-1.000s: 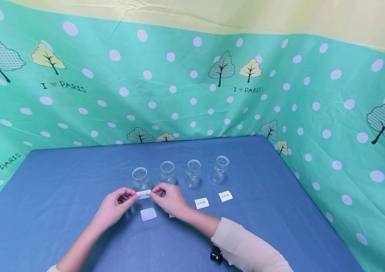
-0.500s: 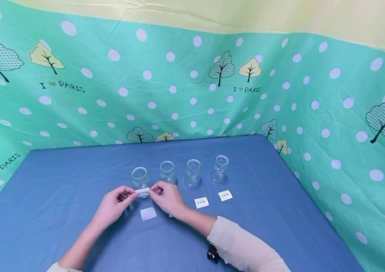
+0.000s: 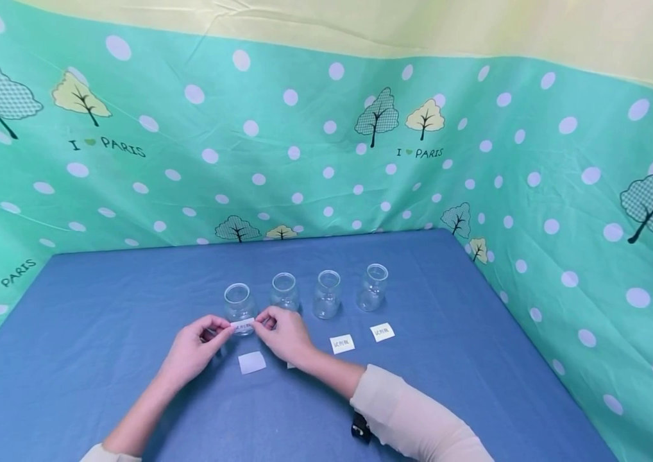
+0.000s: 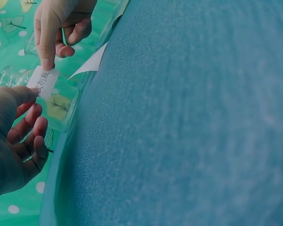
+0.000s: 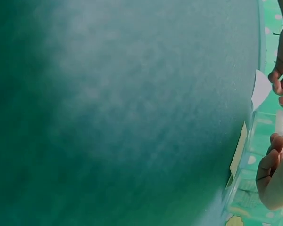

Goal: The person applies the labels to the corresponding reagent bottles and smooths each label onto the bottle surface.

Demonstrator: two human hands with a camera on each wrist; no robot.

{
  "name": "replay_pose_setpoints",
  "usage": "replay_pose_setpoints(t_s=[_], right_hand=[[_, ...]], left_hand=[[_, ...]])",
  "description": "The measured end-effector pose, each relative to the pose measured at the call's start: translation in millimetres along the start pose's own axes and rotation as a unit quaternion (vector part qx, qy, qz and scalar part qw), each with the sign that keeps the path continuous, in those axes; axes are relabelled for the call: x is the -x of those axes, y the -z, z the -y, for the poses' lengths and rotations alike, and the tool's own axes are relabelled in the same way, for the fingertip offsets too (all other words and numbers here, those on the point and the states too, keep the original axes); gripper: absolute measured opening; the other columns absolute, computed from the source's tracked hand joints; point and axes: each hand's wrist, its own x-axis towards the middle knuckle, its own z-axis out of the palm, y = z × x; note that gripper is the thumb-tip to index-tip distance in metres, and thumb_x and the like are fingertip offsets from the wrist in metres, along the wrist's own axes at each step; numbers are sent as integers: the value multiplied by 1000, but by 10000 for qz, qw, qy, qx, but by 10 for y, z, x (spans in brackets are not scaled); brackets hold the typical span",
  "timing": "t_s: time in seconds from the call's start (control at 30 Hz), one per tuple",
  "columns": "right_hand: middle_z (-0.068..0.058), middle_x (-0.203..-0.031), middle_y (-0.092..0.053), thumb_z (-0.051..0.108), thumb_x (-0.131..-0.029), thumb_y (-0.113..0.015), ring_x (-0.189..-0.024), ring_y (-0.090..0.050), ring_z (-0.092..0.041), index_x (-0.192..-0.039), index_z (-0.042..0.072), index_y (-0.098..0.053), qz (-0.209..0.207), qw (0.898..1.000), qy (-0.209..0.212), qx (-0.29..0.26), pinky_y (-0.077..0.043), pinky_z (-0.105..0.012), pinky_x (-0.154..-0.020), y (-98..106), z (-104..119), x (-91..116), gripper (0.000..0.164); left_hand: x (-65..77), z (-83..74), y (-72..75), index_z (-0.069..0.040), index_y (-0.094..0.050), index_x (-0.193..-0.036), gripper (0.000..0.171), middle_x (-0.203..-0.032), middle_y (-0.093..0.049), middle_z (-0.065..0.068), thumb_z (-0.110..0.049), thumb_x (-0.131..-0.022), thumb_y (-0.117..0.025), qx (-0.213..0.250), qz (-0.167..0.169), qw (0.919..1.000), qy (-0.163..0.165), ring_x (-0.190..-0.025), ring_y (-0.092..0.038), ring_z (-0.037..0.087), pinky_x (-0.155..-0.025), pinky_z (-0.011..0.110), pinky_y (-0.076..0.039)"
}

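A small white paper label [image 3: 242,326] with handwritten characters lies across the front of the leftmost glass jar [image 3: 238,300]. My left hand [image 3: 194,351] pinches the label's left end, its thumb lying on the paper in the left wrist view, where the other fingers [image 4: 39,147] curl loosely below. At the opposite end, my right hand [image 3: 286,337] holds the label between thumb and forefinger. Through the clear wall of the jar [image 4: 61,108] the printed backdrop shows. The right wrist view catches both hands only at its right edge, with the label [image 5: 280,123] between them.
Three more open glass jars [image 3: 284,292] stand in a row to the right. Two written labels [image 3: 342,344] lie before the right-hand jars. A blank white paper piece [image 3: 253,362] lies nearer me, and another paper is mostly hidden under my right wrist. Polka-dot cloth [image 3: 315,128] surrounds the blue table [image 3: 130,282].
Both hands have shifted slightly up and away from me, bringing the label from below the jar's front onto its lower wall. Over the last half second they stay almost still.
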Motion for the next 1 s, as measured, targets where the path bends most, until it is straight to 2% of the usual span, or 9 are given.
replay_pose_setpoints(t_s=[0.5, 0.77, 0.87, 1.0], right_hand=[[15, -60, -53, 34, -86, -63, -50, -41, 4, -87, 25, -68, -203, 9963, -121, 823, -32, -15, -49, -3, 76, -9, 11], [14, -61, -57, 38, -85, -64, -51, -45, 3, -87, 24, -68, -298, 9939, -181, 1048, -34, -17, -50, -7, 84, 0, 15], [12, -64, -60, 40, -85, -64, -53, -48, 2, -93, 23, -68, -228, 9927, -261, 1152, -36, -17, -51, 13, 98, 5, 20], [12, -66, -63, 45, -84, -64, -55, -52, 3, -110, 19, -66, -21, 9919, -318, 1230, -40, -18, -53, 28, 110, 4, 38]], left_hand=[[-17, 8, -20, -12, -66, -87, 12, -73, -63, 1, -23, -85, -69, -129, -91, 9999, -68, -56, -53, 2, -52, 22, -46], [-16, 28, -15, -10, -67, -85, 11, -73, -64, 1, -21, -82, -72, -195, -227, 9995, -133, -56, -52, 1, -51, 21, -44], [-22, 14, 9, -9, -65, -87, 18, -77, -65, 3, -22, -80, -75, -347, -310, 9989, -33, -62, -53, 2, -56, 20, -45], [-50, 6, 29, -6, -59, -104, 40, -98, -66, 10, -27, -76, -78, -435, -238, 9988, 30, -83, -62, 15, -68, 22, -49]])
